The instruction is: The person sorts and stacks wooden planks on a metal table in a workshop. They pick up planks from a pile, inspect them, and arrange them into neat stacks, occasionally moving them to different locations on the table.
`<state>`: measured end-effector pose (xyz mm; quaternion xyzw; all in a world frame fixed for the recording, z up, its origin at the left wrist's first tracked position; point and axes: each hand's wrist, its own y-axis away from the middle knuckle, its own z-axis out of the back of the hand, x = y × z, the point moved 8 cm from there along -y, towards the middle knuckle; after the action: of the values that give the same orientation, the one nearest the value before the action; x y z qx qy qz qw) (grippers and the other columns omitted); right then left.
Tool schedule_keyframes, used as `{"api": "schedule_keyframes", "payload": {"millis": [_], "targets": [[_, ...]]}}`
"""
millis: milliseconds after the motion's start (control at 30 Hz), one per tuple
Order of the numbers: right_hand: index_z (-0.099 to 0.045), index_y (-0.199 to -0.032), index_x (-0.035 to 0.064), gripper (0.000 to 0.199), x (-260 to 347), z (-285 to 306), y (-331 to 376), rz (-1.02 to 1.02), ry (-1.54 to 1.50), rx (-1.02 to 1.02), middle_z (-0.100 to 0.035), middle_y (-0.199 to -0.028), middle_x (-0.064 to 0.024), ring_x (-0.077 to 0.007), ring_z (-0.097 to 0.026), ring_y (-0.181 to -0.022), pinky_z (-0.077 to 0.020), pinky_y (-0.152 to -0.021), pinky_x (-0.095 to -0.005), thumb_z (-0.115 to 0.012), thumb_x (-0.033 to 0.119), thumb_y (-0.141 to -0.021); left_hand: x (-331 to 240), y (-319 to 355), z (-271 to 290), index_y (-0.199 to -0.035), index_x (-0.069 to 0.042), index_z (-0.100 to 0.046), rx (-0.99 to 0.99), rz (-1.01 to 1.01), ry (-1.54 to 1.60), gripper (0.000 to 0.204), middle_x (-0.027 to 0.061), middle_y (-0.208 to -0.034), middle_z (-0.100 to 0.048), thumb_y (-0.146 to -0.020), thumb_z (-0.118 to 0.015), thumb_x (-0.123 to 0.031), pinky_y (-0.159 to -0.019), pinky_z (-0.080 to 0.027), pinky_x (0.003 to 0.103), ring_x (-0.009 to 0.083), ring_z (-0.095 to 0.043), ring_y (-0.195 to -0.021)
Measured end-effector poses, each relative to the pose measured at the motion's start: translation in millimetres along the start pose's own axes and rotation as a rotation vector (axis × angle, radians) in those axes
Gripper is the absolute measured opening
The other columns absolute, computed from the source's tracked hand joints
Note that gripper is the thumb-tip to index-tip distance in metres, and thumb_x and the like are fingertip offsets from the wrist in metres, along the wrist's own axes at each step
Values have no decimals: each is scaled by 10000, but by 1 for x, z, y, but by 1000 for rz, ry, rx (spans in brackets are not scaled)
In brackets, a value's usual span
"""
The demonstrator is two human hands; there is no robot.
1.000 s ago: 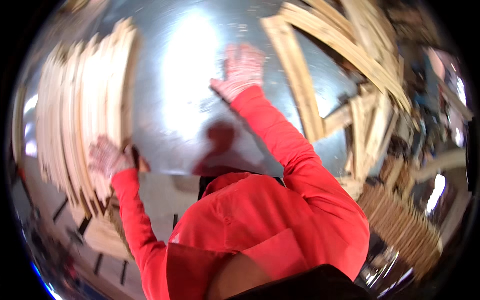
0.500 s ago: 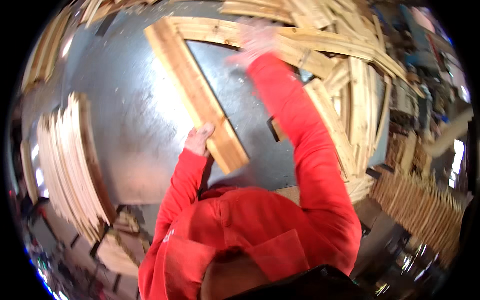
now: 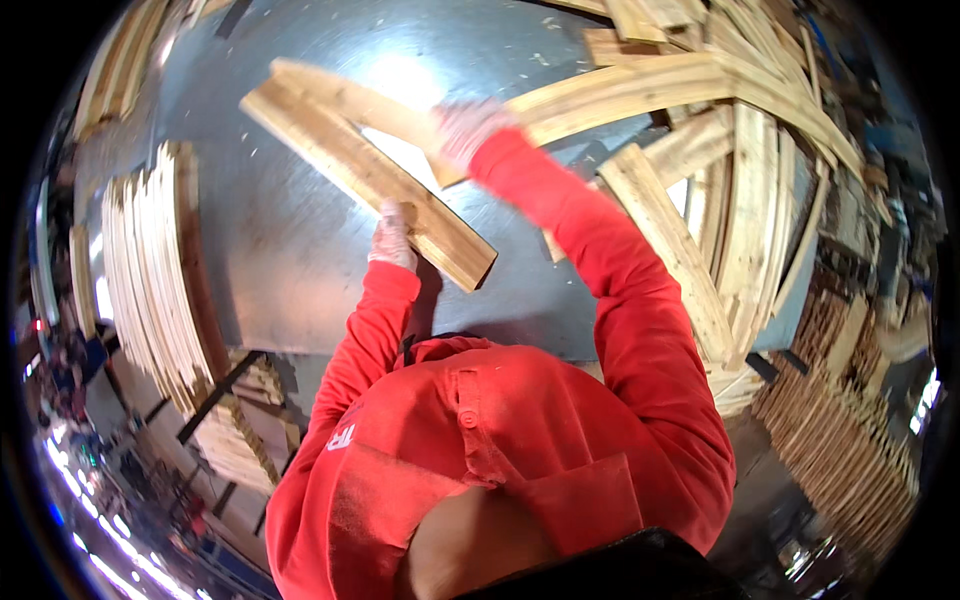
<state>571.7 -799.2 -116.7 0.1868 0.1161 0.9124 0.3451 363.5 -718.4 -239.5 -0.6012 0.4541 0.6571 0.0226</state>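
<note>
My left hand (image 3: 393, 240) grips the near end of a wooden board (image 3: 375, 180), thumb on top, which slants away to the upper left. A second wooden board (image 3: 355, 98) lies at an angle behind it, their far ends together. At this second board's right end is my right hand (image 3: 472, 130), slightly blurred by motion, with its fingers closed on the wood. To the right of that hand a long, pale wooden board (image 3: 620, 95) reaches toward the pile. Both forearms wear red sleeves.
A grey metal tabletop (image 3: 270, 270) lies under the boards. On the left stands a stack of thin boards (image 3: 150, 270). Loose boards (image 3: 745, 210) lie in a pile at the right. Beyond the table's right edge is a large stack of slats (image 3: 840, 400).
My right hand has moved left and nearer, bringing the second board's right end toward me. The first board, held in my left hand, has turned flatter and its far end has shifted left.
</note>
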Motion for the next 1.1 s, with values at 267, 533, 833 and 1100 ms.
{"api": "schedule_keyframes", "payload": {"millis": [267,533,833,1100], "targets": [[-316,-1469,245,840,-14,9,56,231,519,102,-469,-1401,-175,-334,-401,-1343,-212,-1140,-524,-695,414,-739,10,-8,9,-1244,-10,-524,68,169,216,476,127,-1181,-588,-896,-634,-316,-965,-460,457,283,-562,-1089],[-416,-1397,355,639,-27,20,52,703,278,-503,-561,-1187,-121,-292,-545,-1128,-327,-1079,-559,-597,149,-819,9,-59,102,-1238,35,-550,202,183,-198,514,136,-1156,-631,-850,-693,-270,-936,-482,376,268,-610,-1035],[-574,-1189,233,374,138,-32,8,1030,72,-848,-608,-1206,-105,-347,-535,-1201,-317,-1058,-595,-530,202,-819,-15,-58,60,-1278,3,-507,349,100,-94,557,146,-1250,-555,-863,-650,-340,-886,-508,380,243,-581,-1058],[-688,-1116,97,644,-188,39,40,-37,466,-537,-652,-1164,-193,-344,-605,-1121,-363,-1022,-548,-805,450,-590,-9,-8,20,-1301,17,-483,380,66,-215,627,122,-1187,-581,-770,-732,-206,-870,-481,349,226,-573,-1004]]}}
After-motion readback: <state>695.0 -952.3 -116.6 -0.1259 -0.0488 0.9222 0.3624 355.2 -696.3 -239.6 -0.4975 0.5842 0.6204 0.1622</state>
